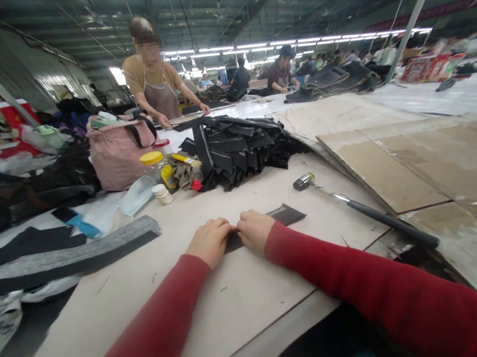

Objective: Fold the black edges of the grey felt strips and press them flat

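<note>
A black strip of material (288,214) lies on the pale board (184,302) in front of me, its right end showing beyond my wrist. My left hand (211,240) and my right hand (254,230) meet at its middle, fingers bent and pressed down on it. Both hands look closed on the strip, with the fingertips partly hidden. Behind them rises a heap of similar black pieces (238,146). To the right, a hammer (365,208) with a black handle lies apart from my hands.
A white bottle (162,195), a yellow-lidded jar (154,166), a brush (187,160) and a pink bag (118,153) stand ahead left. A blue-handled scraper (76,221) and grey-black strips (68,255) lie left. Cardboard (421,160) covers the right. A co-worker (155,78) handles dark pieces across the table.
</note>
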`<state>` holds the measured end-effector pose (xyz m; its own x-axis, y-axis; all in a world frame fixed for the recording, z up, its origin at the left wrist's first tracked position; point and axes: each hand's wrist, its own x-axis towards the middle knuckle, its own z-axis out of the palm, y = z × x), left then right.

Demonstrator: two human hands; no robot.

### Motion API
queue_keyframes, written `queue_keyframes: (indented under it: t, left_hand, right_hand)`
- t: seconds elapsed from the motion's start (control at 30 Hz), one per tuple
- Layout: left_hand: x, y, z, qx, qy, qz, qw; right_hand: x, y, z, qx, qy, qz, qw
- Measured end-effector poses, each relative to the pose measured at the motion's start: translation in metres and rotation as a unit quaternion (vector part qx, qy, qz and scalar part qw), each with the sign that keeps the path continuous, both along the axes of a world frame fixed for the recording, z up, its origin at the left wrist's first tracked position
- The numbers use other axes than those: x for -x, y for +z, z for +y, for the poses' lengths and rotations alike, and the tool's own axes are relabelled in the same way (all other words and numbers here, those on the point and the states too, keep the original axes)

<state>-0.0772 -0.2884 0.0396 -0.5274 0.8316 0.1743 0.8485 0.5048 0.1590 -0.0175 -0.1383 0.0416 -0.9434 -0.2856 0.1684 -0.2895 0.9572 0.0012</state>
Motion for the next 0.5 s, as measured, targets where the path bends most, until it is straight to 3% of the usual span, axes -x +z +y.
queue_keyframes:
  t: [0.23,0.4,0.5]
  left_hand:
    - [0.015,0.0,-0.031,-0.065,0.018,-0.107,0.992]
    - [0.012,0.0,-0.036,-0.078,0.028,-0.118,0.99]
    - [0.01,-0.002,-0.035,-0.075,0.007,-0.095,0.993]
  right_hand:
    - [0.003,-0.004,0.0,0.059,-0.016,0.004,0.998]
    - [0.013,-0.007,-0.005,0.119,0.028,-0.041,0.992]
    - [0.015,-0.007,-0.011,0.097,0.055,-0.038,0.993]
